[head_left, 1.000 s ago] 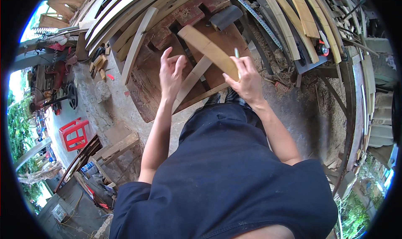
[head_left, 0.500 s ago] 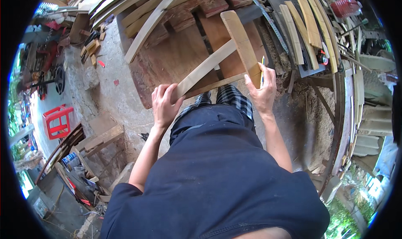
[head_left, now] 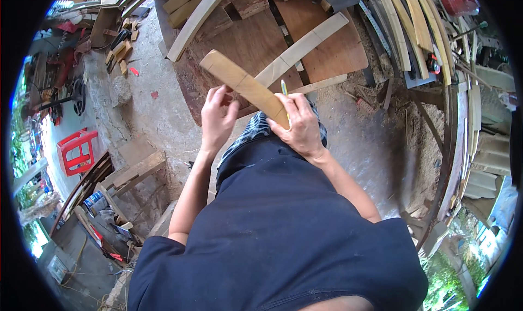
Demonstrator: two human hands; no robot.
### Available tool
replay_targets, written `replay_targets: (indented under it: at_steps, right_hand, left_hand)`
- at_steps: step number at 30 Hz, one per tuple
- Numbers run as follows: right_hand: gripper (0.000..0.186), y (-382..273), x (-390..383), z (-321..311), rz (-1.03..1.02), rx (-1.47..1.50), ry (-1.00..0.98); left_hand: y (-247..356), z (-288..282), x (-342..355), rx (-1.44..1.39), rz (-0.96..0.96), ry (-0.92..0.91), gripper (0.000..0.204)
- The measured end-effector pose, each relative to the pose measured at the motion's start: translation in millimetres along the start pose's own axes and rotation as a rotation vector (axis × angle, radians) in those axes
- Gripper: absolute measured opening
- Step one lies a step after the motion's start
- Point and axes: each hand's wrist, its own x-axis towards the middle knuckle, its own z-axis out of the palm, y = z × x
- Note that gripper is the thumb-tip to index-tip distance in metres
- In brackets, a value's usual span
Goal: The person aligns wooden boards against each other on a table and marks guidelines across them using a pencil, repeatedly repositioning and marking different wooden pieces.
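My right hand [head_left: 299,125] grips the near end of a yellowish wooden slat [head_left: 243,85] and also holds a pencil [head_left: 285,87], its tip pointing up. The slat slants up to the left above the bench and has thin marks across it. My left hand [head_left: 218,117] is close under the slat's left part, fingers bent and thumb apart, with nothing held. Whether its fingertips touch the slat's edge I cannot tell. A paler slat [head_left: 305,48] with pencil lines lies across the brown wooden bench top [head_left: 332,52], partly hidden behind the yellowish slat.
A long pale board [head_left: 197,22] lies across the bench's left side. More slats [head_left: 417,22] and a tape measure strip [head_left: 376,27] are at the right. A red plastic stool [head_left: 78,152] and wood offcuts [head_left: 122,50] are on the left floor.
My left hand has let go of the paler slat, which now rests on the bench farther right. My right hand has brought the yellowish slat leftward and tilted it toward my left hand.
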Motion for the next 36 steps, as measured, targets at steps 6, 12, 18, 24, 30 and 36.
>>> replay_targets:
  at_steps: [6,12,18,24,30,36]
  right_hand:
    - [0.069,-11,-6,17,-0.097,0.029,-0.11]
    - [0.074,-16,-7,18,-0.087,-0.008,-0.094]
    - [0.075,-17,-4,19,-0.087,-0.026,-0.075]
    - [0.076,-16,-5,15,-0.085,-0.023,-0.104]
    - [0.075,-14,-3,15,-0.085,-0.01,-0.11]
    - [0.083,-16,-1,7,-0.131,-0.026,-0.05]
  left_hand:
    - [-21,-18,-4,-1.054,-0.41,0.042,0.032]
    - [0,-5,9,-0.865,-0.426,0.026,0.038]
    - [-12,-5,22,-0.732,-0.451,-0.028,0.039]
    - [-8,-2,22,-0.725,-0.442,-0.008,0.039]
    - [-10,-1,20,-0.747,-0.44,0.001,0.04]
    - [-12,-3,19,-0.731,-0.442,0.006,0.041]
